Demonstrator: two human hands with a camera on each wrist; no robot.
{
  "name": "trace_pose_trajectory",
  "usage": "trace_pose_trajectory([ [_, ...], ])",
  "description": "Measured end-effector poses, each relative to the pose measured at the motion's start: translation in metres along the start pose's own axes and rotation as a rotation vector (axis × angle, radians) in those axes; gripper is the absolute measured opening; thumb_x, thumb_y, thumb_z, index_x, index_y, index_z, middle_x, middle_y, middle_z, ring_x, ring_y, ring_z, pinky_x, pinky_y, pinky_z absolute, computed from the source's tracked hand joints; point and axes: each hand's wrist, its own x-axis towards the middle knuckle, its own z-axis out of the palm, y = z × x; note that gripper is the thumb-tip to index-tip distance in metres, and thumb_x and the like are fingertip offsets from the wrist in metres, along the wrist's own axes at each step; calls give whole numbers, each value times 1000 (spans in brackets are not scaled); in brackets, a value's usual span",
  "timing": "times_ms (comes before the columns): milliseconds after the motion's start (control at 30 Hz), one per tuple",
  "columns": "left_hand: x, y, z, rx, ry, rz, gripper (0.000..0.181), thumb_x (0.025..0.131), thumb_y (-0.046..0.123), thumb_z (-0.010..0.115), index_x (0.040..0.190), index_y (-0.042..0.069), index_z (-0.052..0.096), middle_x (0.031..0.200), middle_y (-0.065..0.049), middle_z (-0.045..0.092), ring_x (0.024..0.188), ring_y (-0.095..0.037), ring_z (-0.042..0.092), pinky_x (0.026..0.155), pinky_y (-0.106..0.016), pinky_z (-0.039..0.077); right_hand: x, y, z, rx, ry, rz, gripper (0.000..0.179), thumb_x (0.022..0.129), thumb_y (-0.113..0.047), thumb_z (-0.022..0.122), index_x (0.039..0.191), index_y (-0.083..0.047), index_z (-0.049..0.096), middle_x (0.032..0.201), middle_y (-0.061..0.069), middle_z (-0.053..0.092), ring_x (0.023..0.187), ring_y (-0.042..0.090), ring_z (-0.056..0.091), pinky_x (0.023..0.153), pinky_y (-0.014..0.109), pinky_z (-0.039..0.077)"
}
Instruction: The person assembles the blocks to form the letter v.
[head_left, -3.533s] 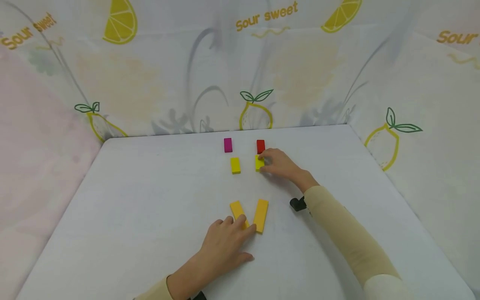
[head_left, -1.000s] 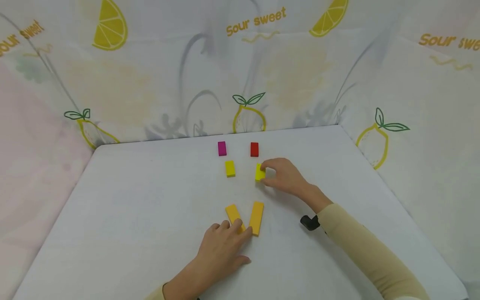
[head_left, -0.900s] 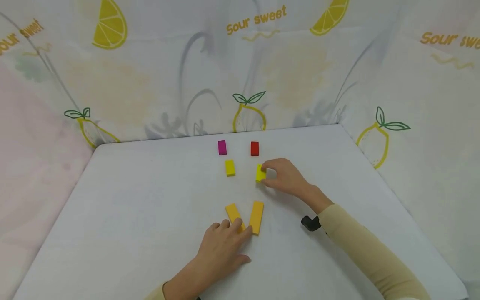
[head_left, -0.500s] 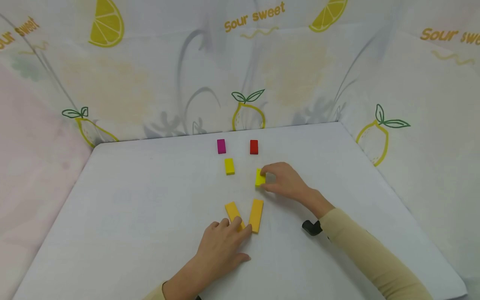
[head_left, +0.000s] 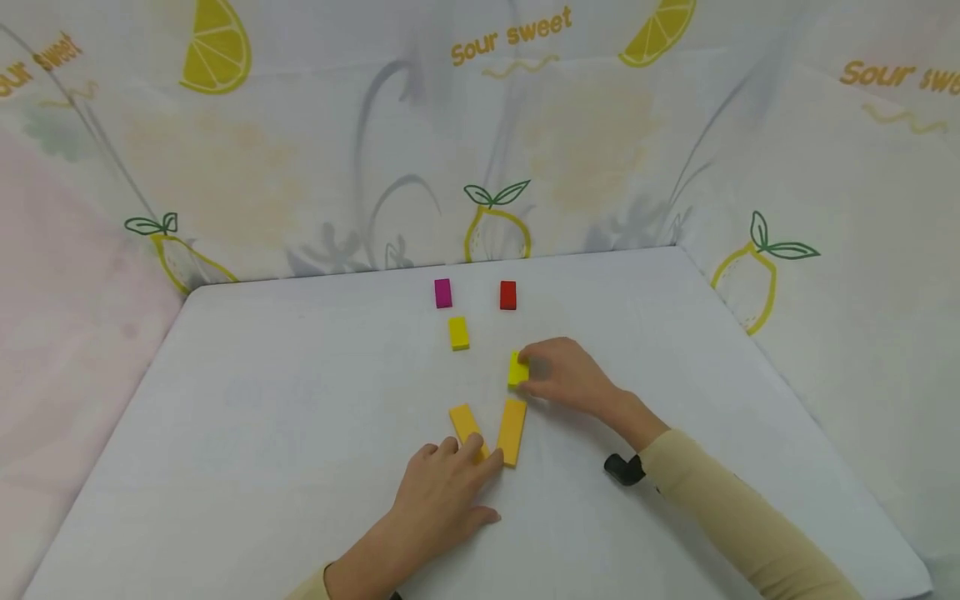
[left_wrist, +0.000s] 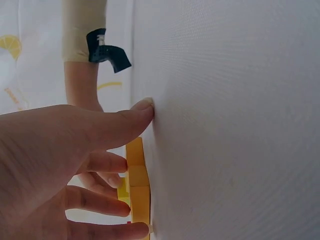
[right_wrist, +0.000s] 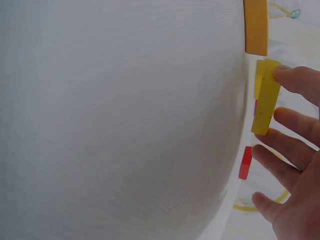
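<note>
My right hand (head_left: 566, 375) pinches a yellow block (head_left: 515, 371) by its ends between thumb and fingers, just beyond two longer orange blocks. In the right wrist view this yellow block (right_wrist: 266, 100) stands tilted, seemingly off the table. The left orange block (head_left: 465, 419) and the right orange block (head_left: 512, 429) lie at a slant, closer together at their near ends. My left hand (head_left: 444, 487) rests fingertips on them, fingers fairly straight and thumb apart; it partly covers the left one. In the left wrist view the fingers touch the orange blocks (left_wrist: 140, 200) from above.
A second yellow block (head_left: 459, 333) lies farther back on the white table (head_left: 262, 433). Behind it are a magenta block (head_left: 443, 293) and a red block (head_left: 508, 295), side by side near the rear edge. A lemon-printed cloth (head_left: 300, 150) hangs behind the table.
My right hand has drawn the yellow block toward me, away from the red block and closer to the right orange block. The left hand and the orange blocks keep their places.
</note>
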Motion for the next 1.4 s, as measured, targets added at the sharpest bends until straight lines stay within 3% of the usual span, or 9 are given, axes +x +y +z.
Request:
trace_pose_trajectory([
  [300,-1,0,1,9,28,2,63,73,66,75,125,32,60,104,5,53,74,-15,46,69,-32,48,-6,-2,4,-34,-11,1,39,84,-36,76,116,-14,70,118,0,72,117,22,63,111,47,42],
  [567,0,-2,-1,3,9,2,64,75,66,74,126,32,60,105,5,54,75,-16,47,68,-32,47,-7,-3,3,-50,-29,-19,37,85,-38,76,114,-16,71,119,-2,72,120,22,62,111,48,41],
  [1400,1,-1,1,-13,32,2,64,72,66,76,125,32,61,101,5,52,74,-15,46,66,-30,45,-13,-9,2,-25,-42,-7,31,87,-32,75,113,-15,72,118,1,71,119,24,61,110,49,42],
])
